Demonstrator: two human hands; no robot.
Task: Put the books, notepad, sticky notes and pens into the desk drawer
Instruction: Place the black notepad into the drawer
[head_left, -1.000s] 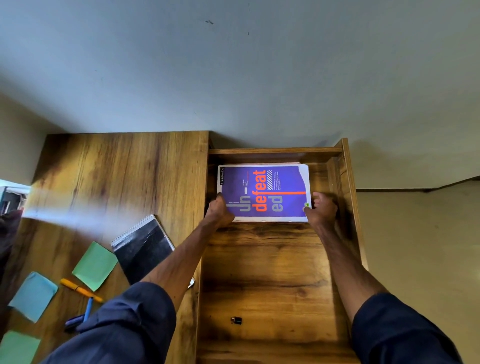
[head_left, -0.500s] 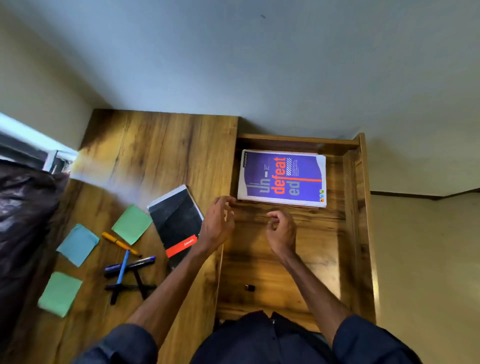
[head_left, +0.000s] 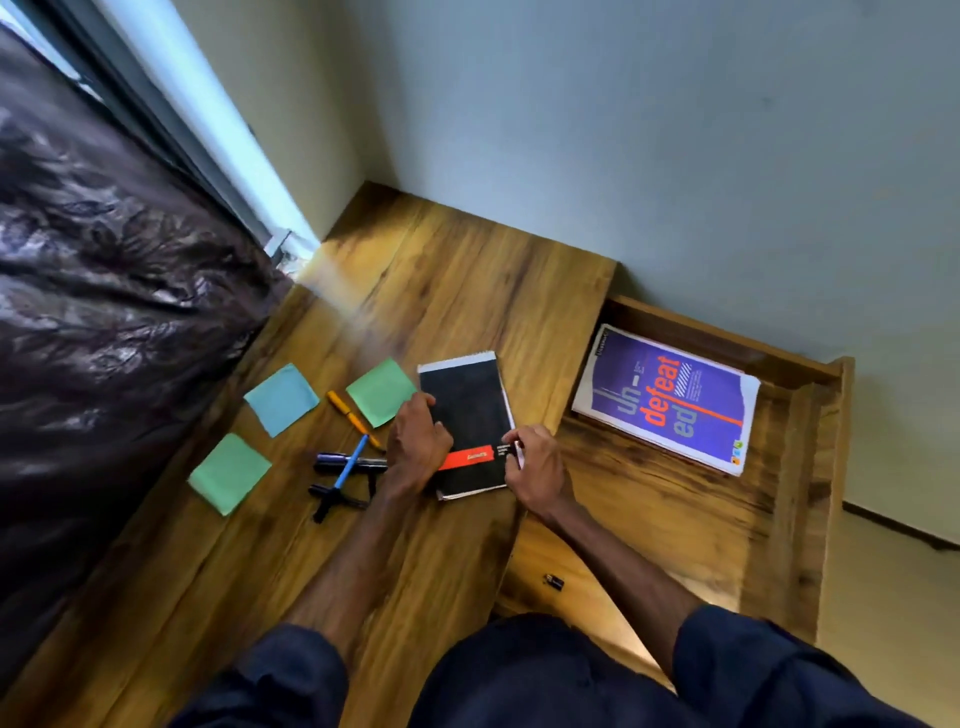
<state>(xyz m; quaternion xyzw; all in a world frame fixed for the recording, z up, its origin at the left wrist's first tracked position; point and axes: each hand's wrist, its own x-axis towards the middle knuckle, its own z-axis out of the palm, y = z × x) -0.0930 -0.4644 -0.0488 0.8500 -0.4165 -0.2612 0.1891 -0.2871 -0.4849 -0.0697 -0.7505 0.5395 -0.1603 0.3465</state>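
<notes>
A purple book (head_left: 670, 400) lies flat at the far end of the open wooden drawer (head_left: 789, 499). On the desk top, a black spiral notepad (head_left: 470, 410) with a red band lies near the drawer's edge. My left hand (head_left: 415, 447) grips its left edge and my right hand (head_left: 535, 467) pinches its lower right corner. Left of the notepad lie two green sticky notes (head_left: 382, 391) (head_left: 228, 472), a blue sticky note (head_left: 281, 397), an orange pen (head_left: 349, 415), a blue pen (head_left: 350, 461) and several dark pens (head_left: 343, 483).
The wooden desk (head_left: 457, 291) stands in a corner against a pale wall. A dark patterned curtain (head_left: 114, 312) hangs along the desk's left side. A small black object (head_left: 553, 581) lies on the drawer floor near me.
Both hands let go of the purple book in the drawer, drew back, and moved left onto the black notepad. The view has swung left over the desk top.
</notes>
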